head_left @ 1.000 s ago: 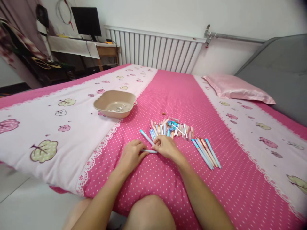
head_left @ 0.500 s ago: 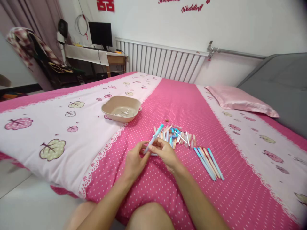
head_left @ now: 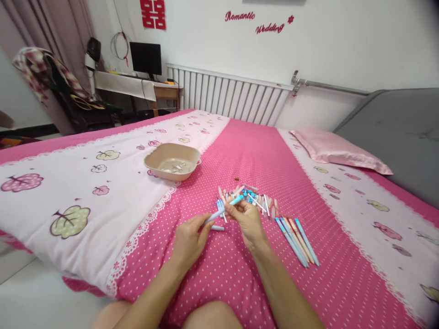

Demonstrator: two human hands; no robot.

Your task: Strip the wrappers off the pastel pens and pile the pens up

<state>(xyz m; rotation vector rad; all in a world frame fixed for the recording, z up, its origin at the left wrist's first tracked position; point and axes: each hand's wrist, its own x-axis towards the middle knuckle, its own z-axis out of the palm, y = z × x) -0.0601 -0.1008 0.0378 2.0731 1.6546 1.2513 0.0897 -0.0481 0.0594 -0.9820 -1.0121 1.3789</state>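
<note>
Between my two hands is a pale lilac pen (head_left: 216, 214) with a turquoise end, tilted up to the right. My left hand (head_left: 192, 237) is closed on its lower end. With fingers and thumb, my right hand (head_left: 247, 221) grips it near the turquoise end. Just under the pen, a pale pen part (head_left: 217, 228) lies on the bedspread. Behind my hands spreads a pile of loose pen parts (head_left: 255, 199), white, pink and blue, partly hidden by my right hand. Several whole pens (head_left: 297, 242) lie side by side to the right.
A beige plastic basin (head_left: 173, 162) with small clear pieces inside stands on the bed, left of the pile. The pink dotted bedspread (head_left: 247, 146) runs back to a white radiator (head_left: 226, 93). A pink pillow (head_left: 339, 151) lies at the right.
The pen has tipped from steep to flatter, leaning right. My right hand has moved from the pen's lower part up to its turquoise end. The camera view has tilted up slightly.
</note>
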